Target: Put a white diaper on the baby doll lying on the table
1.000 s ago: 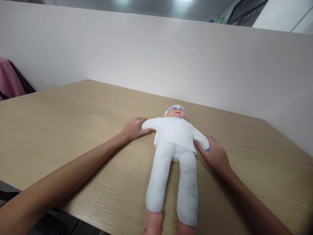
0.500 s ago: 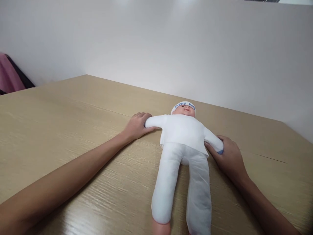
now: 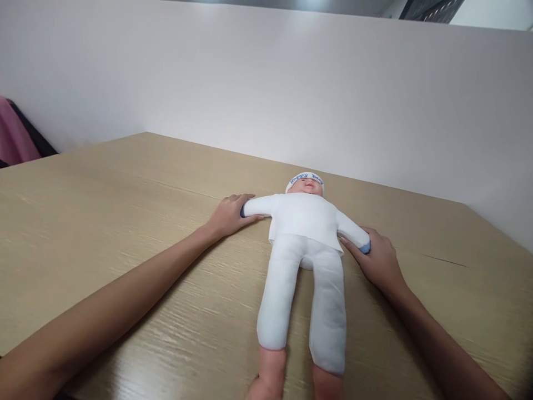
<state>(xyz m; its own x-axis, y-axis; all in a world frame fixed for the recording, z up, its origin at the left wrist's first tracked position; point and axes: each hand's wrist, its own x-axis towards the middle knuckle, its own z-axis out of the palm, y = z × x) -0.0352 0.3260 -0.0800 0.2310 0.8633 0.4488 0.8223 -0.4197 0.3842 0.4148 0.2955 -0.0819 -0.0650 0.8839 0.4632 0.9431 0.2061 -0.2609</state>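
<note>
A baby doll [image 3: 306, 244] in a white suit and a white cap with blue lettering lies on its back on the wooden table [image 3: 104, 222], head away from me. My left hand [image 3: 227, 215] is closed around the end of the doll's left-side sleeve. The other sleeve end, with its blue cuff, is gripped by my right hand [image 3: 377, 261]. Both doll arms are stretched out sideways. The doll's bare feet reach the bottom edge of the view.
A white partition wall [image 3: 291, 94] runs along the table's far edge. Pink and dark fabric [image 3: 16, 139] shows at the far left beyond the table. A seam crosses the tabletop at the right.
Both hands keep their hold on the sleeves. The view has shifted slightly, and the blue cuff at each sleeve end shows a little more.
</note>
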